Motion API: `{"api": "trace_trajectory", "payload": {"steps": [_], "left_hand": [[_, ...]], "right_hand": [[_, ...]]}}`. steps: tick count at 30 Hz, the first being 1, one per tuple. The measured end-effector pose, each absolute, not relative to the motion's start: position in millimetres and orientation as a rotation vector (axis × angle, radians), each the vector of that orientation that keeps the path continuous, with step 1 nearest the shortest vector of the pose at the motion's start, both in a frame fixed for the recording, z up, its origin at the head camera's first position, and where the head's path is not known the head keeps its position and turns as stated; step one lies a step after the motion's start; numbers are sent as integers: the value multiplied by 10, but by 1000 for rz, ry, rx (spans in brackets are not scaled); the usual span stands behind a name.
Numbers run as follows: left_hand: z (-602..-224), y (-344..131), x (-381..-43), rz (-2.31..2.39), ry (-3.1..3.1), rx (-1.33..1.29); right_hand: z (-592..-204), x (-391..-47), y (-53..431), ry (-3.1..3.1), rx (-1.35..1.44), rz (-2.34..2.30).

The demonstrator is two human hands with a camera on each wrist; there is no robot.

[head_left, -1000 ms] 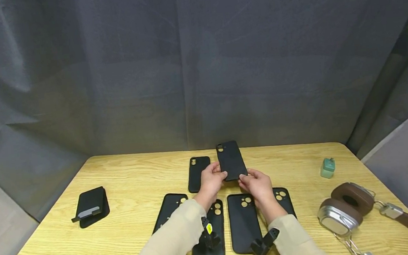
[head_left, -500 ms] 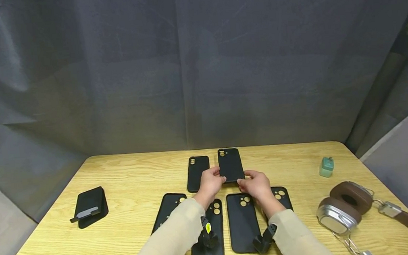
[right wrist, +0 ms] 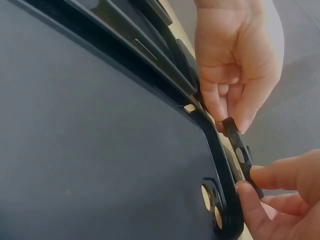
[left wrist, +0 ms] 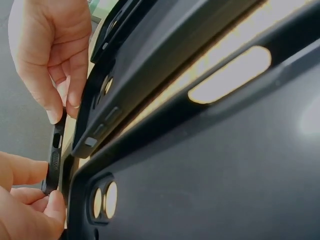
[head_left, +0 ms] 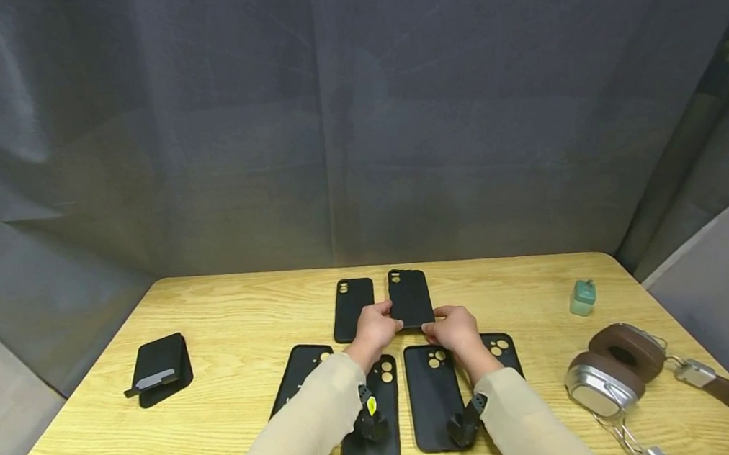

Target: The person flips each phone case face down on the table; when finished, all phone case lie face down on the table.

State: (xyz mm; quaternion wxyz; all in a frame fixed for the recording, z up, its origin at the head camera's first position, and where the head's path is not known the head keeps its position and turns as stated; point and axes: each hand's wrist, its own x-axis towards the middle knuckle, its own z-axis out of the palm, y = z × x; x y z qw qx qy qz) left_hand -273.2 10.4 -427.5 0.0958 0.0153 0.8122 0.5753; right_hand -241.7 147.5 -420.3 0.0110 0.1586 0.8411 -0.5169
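Note:
In the head view, a black phone case (head_left: 411, 299) with camera cutouts at its upper left lies at or just above the table's far part. My left hand (head_left: 372, 331) pinches its near left corner and my right hand (head_left: 454, 330) its near right corner. The left wrist view shows the case's bottom edge (left wrist: 54, 162), with a port slot, between the thumbs and fingers of both hands. That same edge (right wrist: 241, 155) appears in the right wrist view. Whether its underside touches the wood cannot be seen. Left of it lies another black phone case (head_left: 351, 314).
Under the forearms lie several more black phone cases (head_left: 433, 395), partly covered. A black folding stand-like item (head_left: 160, 368) is at the left. At the right are a small teal bottle-like item (head_left: 582, 298) and brown headphones (head_left: 612, 376). A grey curtain (head_left: 356, 127) hangs behind the table.
Both hands have lowered the phone case from a raised, tilted pose toward the table, and straightened it beside the back left case. The other things have stayed put.

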Motion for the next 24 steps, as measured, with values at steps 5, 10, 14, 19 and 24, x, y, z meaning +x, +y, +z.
{"api": "trace_trajectory", "payload": {"steps": [5, 10, 14, 19, 24], "left_hand": [[-4278, 105, -2728, 1659, 2446, 76], [-4264, 120, -2719, 1598, 2479, 106], [-4266, 137, -2696, 1528, 2533, 108], [-4262, 137, -2672, 1458, 2616, 124], [-4259, 148, -2683, 1390, 2689, 131]], "right_hand": [[-4183, -2443, 1479, 2645, 477, -1526], [-4166, -2474, 1495, 2634, 484, -1475], [-4174, -2482, 1515, 2637, 488, -1455], [-4176, -2492, 1515, 2614, 498, -1455], [-4168, -2495, 1504, 2597, 498, -1471]]}}
